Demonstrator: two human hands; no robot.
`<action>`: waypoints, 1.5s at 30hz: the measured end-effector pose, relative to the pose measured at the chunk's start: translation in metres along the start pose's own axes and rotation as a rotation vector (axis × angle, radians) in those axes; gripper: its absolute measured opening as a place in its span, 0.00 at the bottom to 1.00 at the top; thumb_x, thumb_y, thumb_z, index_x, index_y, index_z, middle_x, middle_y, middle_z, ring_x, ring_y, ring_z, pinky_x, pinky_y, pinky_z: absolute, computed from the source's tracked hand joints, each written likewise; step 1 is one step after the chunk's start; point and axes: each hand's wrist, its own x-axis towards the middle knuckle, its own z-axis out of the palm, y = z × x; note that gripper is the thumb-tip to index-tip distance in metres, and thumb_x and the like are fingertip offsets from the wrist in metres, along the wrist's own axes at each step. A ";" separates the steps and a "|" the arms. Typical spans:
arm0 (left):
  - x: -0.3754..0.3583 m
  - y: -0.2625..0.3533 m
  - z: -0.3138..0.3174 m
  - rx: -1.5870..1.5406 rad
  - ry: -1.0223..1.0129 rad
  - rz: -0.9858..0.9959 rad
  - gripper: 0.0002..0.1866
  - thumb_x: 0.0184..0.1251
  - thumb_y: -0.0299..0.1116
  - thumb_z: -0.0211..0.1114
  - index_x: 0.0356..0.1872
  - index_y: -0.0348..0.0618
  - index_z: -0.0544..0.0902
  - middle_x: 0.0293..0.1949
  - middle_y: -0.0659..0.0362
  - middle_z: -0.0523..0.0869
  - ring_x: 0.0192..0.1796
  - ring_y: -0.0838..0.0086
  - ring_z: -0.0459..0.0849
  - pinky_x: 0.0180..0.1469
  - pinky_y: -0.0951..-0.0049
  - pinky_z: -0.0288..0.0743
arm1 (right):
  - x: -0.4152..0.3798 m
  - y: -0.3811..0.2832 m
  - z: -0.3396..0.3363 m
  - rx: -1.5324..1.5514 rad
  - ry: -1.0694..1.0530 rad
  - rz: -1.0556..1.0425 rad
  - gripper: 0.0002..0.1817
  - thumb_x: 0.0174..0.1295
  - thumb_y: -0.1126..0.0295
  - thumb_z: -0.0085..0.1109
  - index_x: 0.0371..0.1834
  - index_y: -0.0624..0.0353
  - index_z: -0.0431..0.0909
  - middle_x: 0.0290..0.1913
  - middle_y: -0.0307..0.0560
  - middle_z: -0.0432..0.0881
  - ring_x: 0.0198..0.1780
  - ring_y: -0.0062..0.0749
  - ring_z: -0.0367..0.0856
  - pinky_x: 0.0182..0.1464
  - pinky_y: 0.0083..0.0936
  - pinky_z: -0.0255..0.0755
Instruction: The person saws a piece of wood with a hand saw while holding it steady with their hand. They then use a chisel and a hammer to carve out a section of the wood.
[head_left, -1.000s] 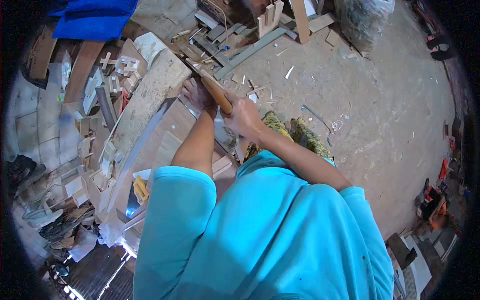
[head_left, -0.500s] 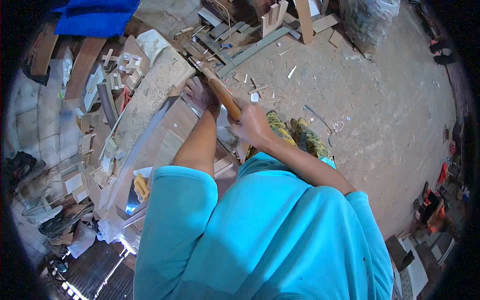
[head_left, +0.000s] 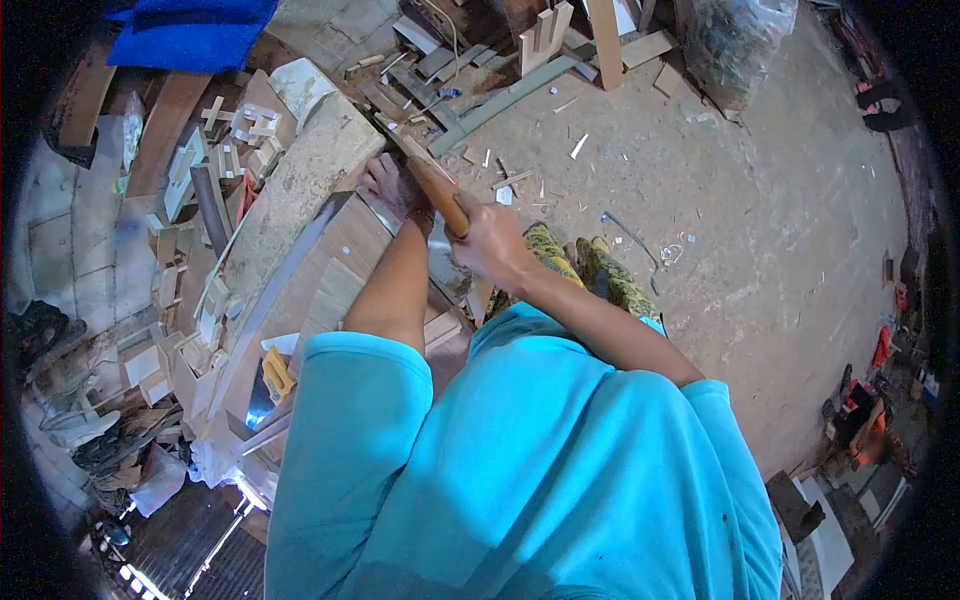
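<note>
My right hand (head_left: 492, 240) is wrapped round the thick, pale brown grip of a wooden-handled tool (head_left: 436, 192). The tool points up and left, narrowing to a thin part by the end of the workbench (head_left: 310, 185). Just left of the handle, my left hand (head_left: 393, 187) is low at the bench's corner with its fingers curled. What its fingers press on is hidden, and I cannot tell what it is. The handle passes close over the left wrist.
Wood offcuts and small wooden frames (head_left: 258, 125) crowd the bench's far side. A yellow-handled tool (head_left: 277, 375) lies near my left sleeve. Planks (head_left: 510, 105) and scraps lie on the floor ahead, beside a large plastic sack (head_left: 735, 50). A bent rod (head_left: 632, 238) lies on the concrete.
My right hand and the wooden handle have shifted slightly to the left, and the handle stands a little steeper. My left hand stays at the bench corner.
</note>
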 end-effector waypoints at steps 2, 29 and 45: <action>0.003 -0.001 0.020 -0.088 0.132 -0.038 0.20 0.51 0.42 0.61 0.45 0.50 0.71 0.45 0.56 0.69 0.52 0.62 0.67 0.57 0.62 0.55 | 0.007 0.004 0.005 -0.048 -0.041 -0.013 0.15 0.39 0.74 0.59 0.34 0.63 0.73 0.23 0.62 0.77 0.28 0.55 0.78 0.32 0.41 0.72; 0.004 -0.001 0.019 -0.199 0.104 -0.048 0.19 0.49 0.42 0.62 0.41 0.45 0.77 0.49 0.52 0.69 0.55 0.55 0.63 0.60 0.56 0.54 | 0.008 -0.006 -0.005 0.000 0.026 -0.003 0.22 0.38 0.74 0.62 0.41 0.62 0.72 0.26 0.64 0.77 0.31 0.58 0.78 0.34 0.44 0.72; -0.016 0.001 0.020 -0.313 0.230 -0.424 0.22 0.56 0.45 0.58 0.49 0.44 0.70 0.49 0.49 0.67 0.55 0.53 0.61 0.59 0.53 0.52 | 0.013 0.019 0.001 0.161 0.129 -0.090 0.13 0.45 0.70 0.59 0.34 0.65 0.76 0.27 0.65 0.77 0.31 0.56 0.78 0.35 0.41 0.71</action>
